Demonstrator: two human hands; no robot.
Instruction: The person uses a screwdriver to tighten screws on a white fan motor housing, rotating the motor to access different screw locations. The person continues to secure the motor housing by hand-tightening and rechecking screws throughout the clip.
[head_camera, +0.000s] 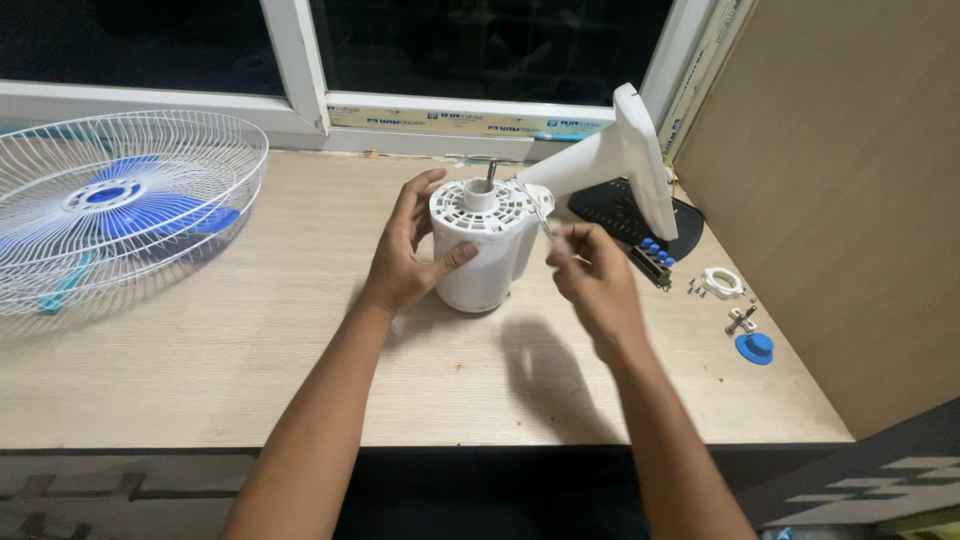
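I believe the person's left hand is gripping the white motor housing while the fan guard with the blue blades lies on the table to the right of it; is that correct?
Not quite: the side is wrong. In the head view the left hand does grip the white motor housing, but the fan guard with the blue blades lies on the table to the left of it, not the right.

My left grip (415, 250) rests on the motor housing (480, 250), smooth matt white plastic with a bare metal shaft (491, 172). The desk (250, 350) looks like pale matt wood laminate. The fan guard (110, 200) is glossy white-coated wire.
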